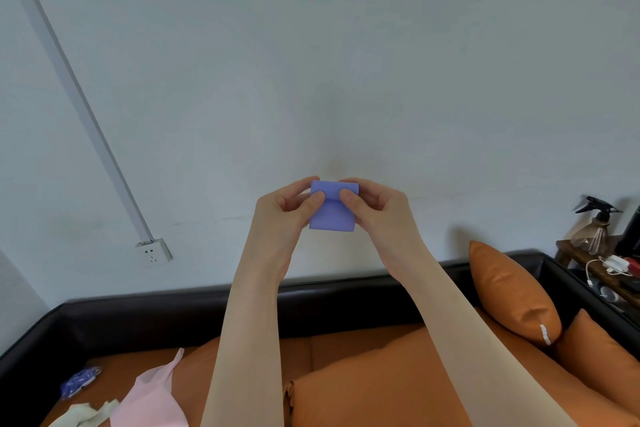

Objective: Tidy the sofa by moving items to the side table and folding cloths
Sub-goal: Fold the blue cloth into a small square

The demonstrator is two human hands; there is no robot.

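Note:
A small blue-purple cloth [333,215], folded into a compact square, is held up in front of the wall above the sofa. My left hand [284,208] pinches its left top edge with thumb on the front. My right hand [375,206] pinches its right top edge the same way. On the orange sofa seat [363,350] at lower left lie a pink cloth [152,395], a pale green cloth [86,414] and a crumpled blue patterned cloth [79,380].
Two orange cushions [512,291] lean at the sofa's right end. Beyond the dark sofa arm [554,274] stands a wooden side table [588,263] with a spray bottle [594,225], a white cable [609,265] and other small items. A wall socket [153,253] sits at left.

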